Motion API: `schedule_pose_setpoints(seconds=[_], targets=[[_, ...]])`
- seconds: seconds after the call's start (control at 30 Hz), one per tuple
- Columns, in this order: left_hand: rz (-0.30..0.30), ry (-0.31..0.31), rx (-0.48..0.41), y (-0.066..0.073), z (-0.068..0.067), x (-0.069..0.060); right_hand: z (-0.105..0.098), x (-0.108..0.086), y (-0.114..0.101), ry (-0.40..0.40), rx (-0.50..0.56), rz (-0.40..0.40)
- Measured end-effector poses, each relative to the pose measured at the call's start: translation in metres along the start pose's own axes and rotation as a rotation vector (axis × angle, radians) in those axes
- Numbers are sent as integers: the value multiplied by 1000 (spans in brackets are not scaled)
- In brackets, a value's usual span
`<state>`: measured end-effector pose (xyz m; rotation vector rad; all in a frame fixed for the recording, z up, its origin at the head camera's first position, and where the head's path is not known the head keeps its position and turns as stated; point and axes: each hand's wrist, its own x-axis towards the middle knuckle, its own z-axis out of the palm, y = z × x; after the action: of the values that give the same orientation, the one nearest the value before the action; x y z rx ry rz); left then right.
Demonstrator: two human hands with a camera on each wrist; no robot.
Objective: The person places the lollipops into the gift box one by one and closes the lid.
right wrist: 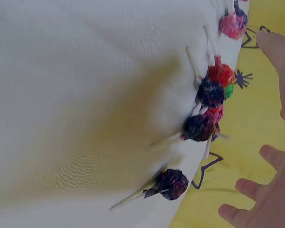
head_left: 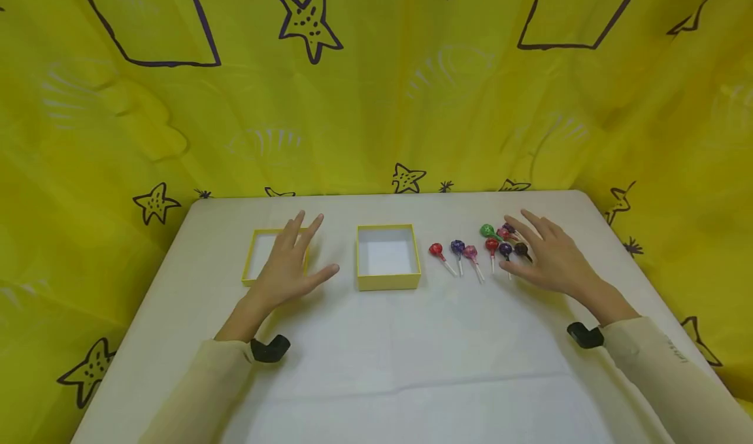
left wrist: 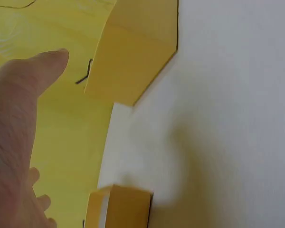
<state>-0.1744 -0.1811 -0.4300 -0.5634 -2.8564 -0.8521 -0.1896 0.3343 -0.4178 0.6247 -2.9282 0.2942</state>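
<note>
In the head view my left hand [head_left: 284,265] hovers over the table with fingers spread, holding nothing. It partly covers a shallow yellow tray or lid [head_left: 262,248] with a white inside. To its right stands a square yellow box [head_left: 389,282], its top uncovered and its inside white. My right hand [head_left: 553,261] is likewise spread and holds nothing, above a cluster of wrapped lollipops that includes a green lollipop [head_left: 487,231]. A red lollipop [head_left: 436,250], a blue lollipop [head_left: 457,247] and a pink lollipop [head_left: 470,252] lie between box and cluster. In the right wrist view a dark lollipop [right wrist: 172,184] lies apart.
A white-covered table [head_left: 394,352] carries everything. Behind it and at both sides hangs a yellow curtain [head_left: 365,117] with starfish drawings. Dark wrist mounts, a left mount [head_left: 270,348] and a right mount [head_left: 585,335], sit at the sleeve ends.
</note>
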Motion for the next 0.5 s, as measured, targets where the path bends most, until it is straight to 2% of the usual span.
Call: schedule_pose_setpoints(seconds=[0.13,0.27,0.4,0.5], targets=[[0,-33,-115,13,9,4,-1,-1,6,-48,38,34],[13,-60,-204,24,18,7,-4,-1,11,-100,133,64],[52,-75,-270,32,27,13,-6,-2,21,-106,203,60],[71,-81,-317,36,31,16,-7,-3,29,-106,207,60]])
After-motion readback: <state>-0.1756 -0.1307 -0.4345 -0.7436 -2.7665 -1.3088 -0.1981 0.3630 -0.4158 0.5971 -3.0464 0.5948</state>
